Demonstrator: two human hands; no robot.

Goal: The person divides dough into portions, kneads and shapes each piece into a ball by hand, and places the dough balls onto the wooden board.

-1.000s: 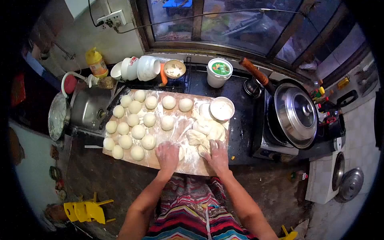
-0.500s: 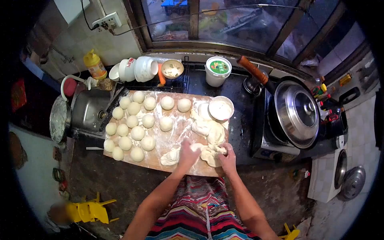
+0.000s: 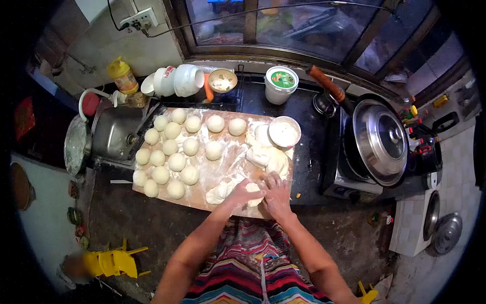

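Near the front edge of the floured board, my left hand and my right hand meet around a small piece of dough. The fingers of both are curled against it. A flattened dough piece lies just left of my left hand. Behind my right hand rests a larger lump of dough, beside a bowl of flour at the board's back right corner. Several round dough balls sit in rows on the left part of the board.
Behind the board stand stacked white bowls, a small bowl and a lidded white tub. A sink is at the left. On the right, a stove carries a lidded pan.
My left hand has moved right from the board's middle, and my two hands have come together on the dough. A flattened piece now shows where my left hand was.
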